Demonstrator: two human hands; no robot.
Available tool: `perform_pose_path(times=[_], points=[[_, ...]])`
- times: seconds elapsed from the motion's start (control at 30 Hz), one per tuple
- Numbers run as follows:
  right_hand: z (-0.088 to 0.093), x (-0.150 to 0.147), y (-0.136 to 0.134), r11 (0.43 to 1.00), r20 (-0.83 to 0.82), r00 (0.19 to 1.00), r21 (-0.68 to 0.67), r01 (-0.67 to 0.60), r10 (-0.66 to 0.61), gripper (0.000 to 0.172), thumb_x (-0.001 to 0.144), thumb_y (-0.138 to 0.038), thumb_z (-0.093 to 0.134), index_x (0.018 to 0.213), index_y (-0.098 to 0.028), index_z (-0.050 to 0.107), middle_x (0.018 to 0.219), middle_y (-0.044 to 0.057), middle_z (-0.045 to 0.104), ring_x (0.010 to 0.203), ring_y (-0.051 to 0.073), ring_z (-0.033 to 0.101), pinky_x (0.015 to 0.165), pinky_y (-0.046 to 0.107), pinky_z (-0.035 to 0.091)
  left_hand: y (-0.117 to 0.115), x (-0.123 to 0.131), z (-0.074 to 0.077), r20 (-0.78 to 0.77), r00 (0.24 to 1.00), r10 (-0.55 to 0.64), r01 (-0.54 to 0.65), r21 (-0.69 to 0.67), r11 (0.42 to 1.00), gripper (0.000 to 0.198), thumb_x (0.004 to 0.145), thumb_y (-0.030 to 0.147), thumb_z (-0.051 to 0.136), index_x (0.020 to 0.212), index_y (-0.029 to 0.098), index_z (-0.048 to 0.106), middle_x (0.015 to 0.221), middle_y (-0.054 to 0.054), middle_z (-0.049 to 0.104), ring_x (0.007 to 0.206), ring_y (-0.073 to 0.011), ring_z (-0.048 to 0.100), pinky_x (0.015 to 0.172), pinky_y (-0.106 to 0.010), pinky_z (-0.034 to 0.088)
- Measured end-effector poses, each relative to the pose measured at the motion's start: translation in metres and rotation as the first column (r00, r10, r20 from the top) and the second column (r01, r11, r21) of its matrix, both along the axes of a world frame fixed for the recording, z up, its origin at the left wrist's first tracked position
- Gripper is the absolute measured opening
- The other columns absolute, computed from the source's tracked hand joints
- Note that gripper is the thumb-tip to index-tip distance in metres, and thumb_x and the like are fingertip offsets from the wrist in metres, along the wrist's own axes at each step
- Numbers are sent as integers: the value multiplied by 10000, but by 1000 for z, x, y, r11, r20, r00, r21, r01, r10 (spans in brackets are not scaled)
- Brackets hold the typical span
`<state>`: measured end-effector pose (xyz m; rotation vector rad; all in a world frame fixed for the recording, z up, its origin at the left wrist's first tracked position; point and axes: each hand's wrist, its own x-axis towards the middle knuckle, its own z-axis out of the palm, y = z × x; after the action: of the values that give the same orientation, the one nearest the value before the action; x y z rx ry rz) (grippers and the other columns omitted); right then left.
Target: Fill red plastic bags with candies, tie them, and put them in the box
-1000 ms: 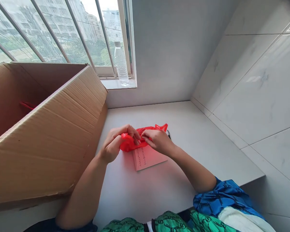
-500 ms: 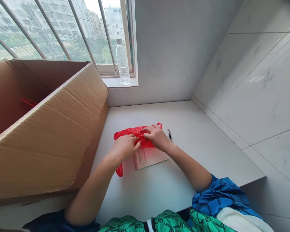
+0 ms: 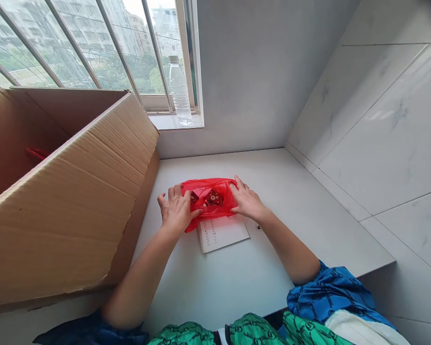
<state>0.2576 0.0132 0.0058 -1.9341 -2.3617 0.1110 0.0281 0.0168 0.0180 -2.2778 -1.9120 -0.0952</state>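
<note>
A thin red plastic bag point(image 3: 210, 182) lies with its mouth spread wide on the white tabletop. Inside it show small dark red packets point(image 3: 214, 197) with a light pattern; what they hold I cannot make out. My left hand point(image 3: 175, 209) grips the bag's left rim, thumb on the near edge and fingers over the far side. At the opposite end, my right hand point(image 3: 250, 200) holds the right rim between thumb and fingers. The bag covers the far part of a pale booklet point(image 3: 224, 235) with printed columns on its cover.
To the left stands a large open cardboard box point(image 3: 75, 206) with something red point(image 3: 38, 153) inside. A clear water bottle point(image 3: 180, 93) is on the windowsill. Tabletop point(image 3: 290, 191) extends right to a tiled wall. A small dark pen end point(image 3: 258, 227) shows beside my right forearm.
My hands have moved apart, and the crumpled bag is now stretched open with its contents showing. The pen is now mostly hidden by my right arm.
</note>
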Motion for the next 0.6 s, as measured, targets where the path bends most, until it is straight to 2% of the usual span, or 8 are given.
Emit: perform_pose_path(times=[0.1, 0.17, 0.27, 0.33, 0.37, 0.43, 0.5, 0.6], points=[[8, 3, -3, 1000, -22, 1000, -22, -9, 9, 648, 741, -286, 777, 1332, -201, 526, 1559, 169, 309, 1196, 315, 530, 718, 369, 544, -1, -4, 2, -18, 1000, 24, -26, -131, 991, 880, 718, 561, 741, 1468, 226, 424, 1608, -200, 172, 1418, -410, 235, 1043, -643, 307], [9, -4, -5, 991, -64, 998, 134, -20, 29, 456, 814, -304, 709, 1246, -211, 592, 1436, 153, 442, 1136, 288, 546, 670, 335, 519, 0, -9, 1, -2, 999, 37, -37, -247, 968, 1029, 700, 588, 736, 1546, 239, 266, 1641, -192, 25, 1468, -421, 120, 1004, -664, 356], [3, -25, -7, 901, -116, 983, 426, -83, 145, 233, 949, -302, 554, 1135, -202, 653, 1282, 136, 546, 1081, 249, 544, 780, 354, 487, 6, -18, -2, 72, 996, 58, -25, -396, 918, 1131, 705, 611, 705, 1585, 232, 106, 1641, -203, -12, 1483, -408, 124, 972, -577, 448], [-5, -39, -8, 838, -75, 958, 506, -204, 278, 230, 998, -265, 465, 1067, -206, 676, 1260, 120, 580, 1087, 236, 536, 899, 382, 440, 9, -23, -5, 136, 990, 37, 29, -453, 891, 1131, 702, 592, 705, 1583, 214, 106, 1635, -208, 37, 1466, -401, 202, 974, -501, 475], [-10, -44, -7, 828, -50, 945, 498, -257, 323, 245, 1008, -271, 447, 1050, -209, 680, 1242, 112, 600, 1086, 235, 536, 948, 398, 412, 10, -24, -6, 165, 986, 9, 69, -462, 884, 1109, 704, 576, 706, 1578, 203, 133, 1630, -209, 66, 1451, -399, 244, 980, -476, 477], [-17, -47, -6, 869, -22, 956, 424, -255, 291, 281, 1012, -361, 450, 1073, -205, 675, 1170, 117, 640, 1077, 255, 539, 1012, 449, 363, 10, -23, -8, 210, 976, -64, 153, -444, 883, 1032, 721, 543, 695, 1555, 184, 205, 1618, -210, 126, 1424, -399, 299, 1000, -458, 467], [-22, -42, -4, 940, 3, 993, 319, -116, 121, 393, 986, -489, 475, 1124, -171, 659, 1102, 144, 655, 1064, 295, 546, 1027, 514, 335, 8, -17, -9, 246, 961, -125, 218, -402, 889, 945, 759, 556, 659, 1527, 167, 270, 1608, -209, 175, 1409, -396, 322, 1016, -462, 456], [-21, -27, -2, 988, 80, 993, 137, 74, -86, 504, 909, -570, 568, 1162, -140, 639, 1137, 182, 633, 1049, 338, 566, 945, 526, 379, 6, -5, -10, 285, 946, -157, 250, -326, 912, 763, 873, 608, 503, 1485, 178, 354, 1592, -178, 251, 1393, -370, 345, 1008, -468, 462]])
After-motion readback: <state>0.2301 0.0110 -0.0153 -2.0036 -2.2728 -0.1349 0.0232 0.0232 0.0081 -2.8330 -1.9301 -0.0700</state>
